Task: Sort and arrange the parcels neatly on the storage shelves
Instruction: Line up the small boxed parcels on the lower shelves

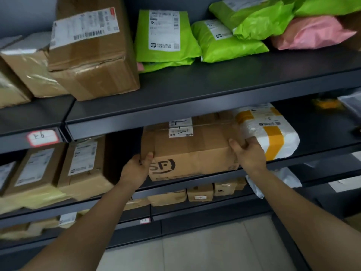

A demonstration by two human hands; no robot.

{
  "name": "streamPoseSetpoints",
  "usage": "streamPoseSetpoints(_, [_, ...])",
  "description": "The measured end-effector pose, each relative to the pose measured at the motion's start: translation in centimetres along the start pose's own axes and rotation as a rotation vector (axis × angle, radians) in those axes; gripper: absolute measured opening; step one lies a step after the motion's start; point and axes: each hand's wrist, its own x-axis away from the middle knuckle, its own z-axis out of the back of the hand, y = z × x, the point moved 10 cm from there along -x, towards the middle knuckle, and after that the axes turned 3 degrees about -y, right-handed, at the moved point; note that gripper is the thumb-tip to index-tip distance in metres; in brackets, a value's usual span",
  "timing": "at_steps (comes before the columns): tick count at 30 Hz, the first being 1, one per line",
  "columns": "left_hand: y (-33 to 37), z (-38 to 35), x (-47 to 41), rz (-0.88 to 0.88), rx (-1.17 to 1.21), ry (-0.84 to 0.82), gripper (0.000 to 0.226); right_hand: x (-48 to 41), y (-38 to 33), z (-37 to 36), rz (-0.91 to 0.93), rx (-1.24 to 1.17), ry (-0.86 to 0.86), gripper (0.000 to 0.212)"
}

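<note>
A brown cardboard box [192, 149] printed with "SF" sits on the middle shelf [312, 151], its front face at the shelf edge. My left hand [136, 169] grips its lower left corner, thumb on the front face. My right hand [249, 153] grips its right end, thumb on top. A white parcel with yellow tape [269, 130] lies right beside the box, touching my right hand.
Brown boxes [84, 165] stand left of a dark gap on the middle shelf. The upper shelf [195, 90] carries a taped carton [91, 53], green mailers [166, 36] and a pink mailer [312, 33]. Small boxes [200, 192] fill the lower shelf. Tiled floor [195, 251] lies below.
</note>
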Motion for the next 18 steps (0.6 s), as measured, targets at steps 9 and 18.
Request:
streamPoseSetpoints(9, [-4.4,1.6,4.2,0.023,0.19,-0.067,0.045,5.3,-0.6,-2.6,0.045,0.011,-0.173,0.052])
streamPoseSetpoints(18, [-6.7,0.0,9.3,0.014,0.099,-0.159,0.057,10.3,1.7,-2.6,0.034,0.044,-0.168,0.043])
